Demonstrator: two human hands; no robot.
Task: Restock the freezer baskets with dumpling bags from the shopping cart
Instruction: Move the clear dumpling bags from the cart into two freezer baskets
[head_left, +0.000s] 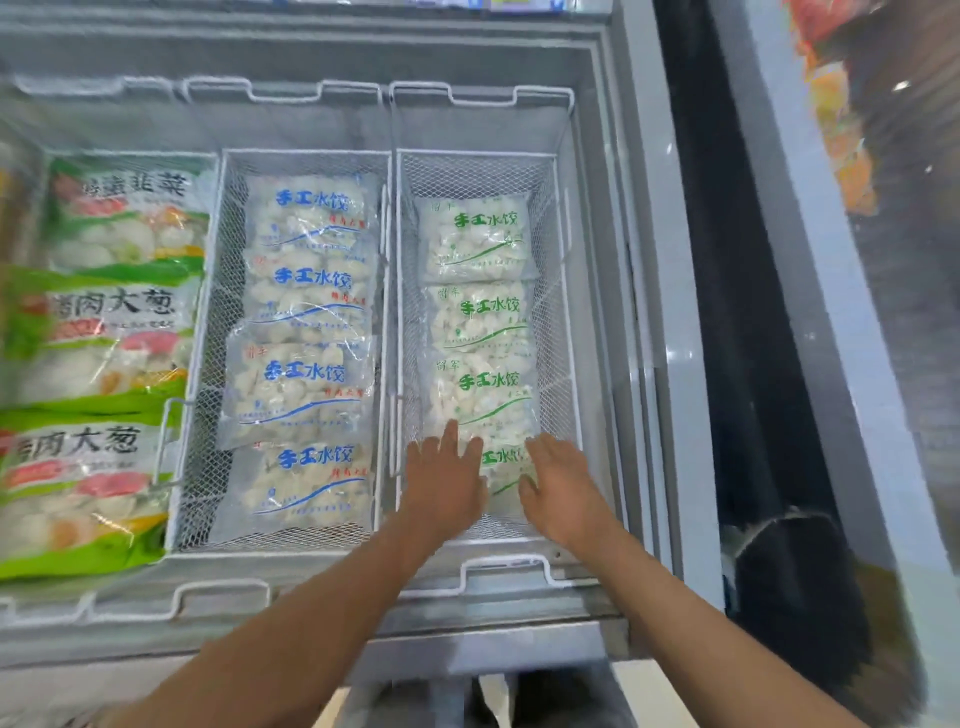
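An open chest freezer holds white wire baskets. The right basket (558, 291) carries a row of clear dumpling bags with green lettering. The nearest green-lettered bag (506, 470) lies at the basket's front end, between my hands. My left hand (441, 478) lies flat on its left side with straight fingers. My right hand (563, 483) rests flat on its right side. The middle basket (218, 291) holds several clear bags with blue lettering (306, 379). The shopping cart is out of view.
Large green printed dumpling packs (98, 332) fill the left section. The freezer's grey rim (644, 312) runs along the right, with a dark gap and another glass-topped case (857, 260) beyond it. A basket handle (501, 569) sits at the near edge.
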